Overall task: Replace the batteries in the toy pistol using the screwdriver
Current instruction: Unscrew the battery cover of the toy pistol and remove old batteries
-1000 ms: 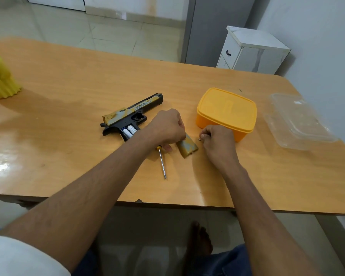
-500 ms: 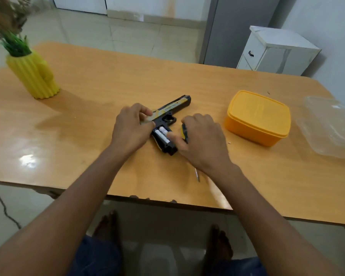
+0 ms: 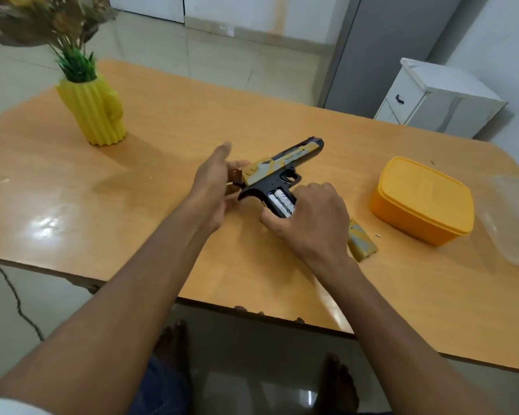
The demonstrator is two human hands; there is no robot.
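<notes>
The toy pistol (image 3: pixel 282 167), yellow on top and black below, lies on its side on the wooden table (image 3: pixel 162 163). Its grip is uncovered and white batteries (image 3: pixel 283 203) show inside. My right hand (image 3: pixel 309 220) grips the lower end of the pistol's grip, fingers around it. My left hand (image 3: pixel 215 184) is at the rear of the pistol with its fingers spread, touching the back end. The yellow battery cover (image 3: pixel 361 241) rests on the table just right of my right hand. The screwdriver is hidden from view.
A closed yellow plastic box (image 3: pixel 423 199) stands at the right, with a clear plastic container (image 3: pixel 510 217) beyond it at the table's right edge. A yellow ribbed vase (image 3: pixel 93 112) with a plant stands at the far left. A tiny pale speck (image 3: pixel 377 235) lies near the box.
Both hands went from the cover and screw over to the pistol. My right hand now grips the pistol's grip; my left hand has opened at its rear. The view shifted left.
</notes>
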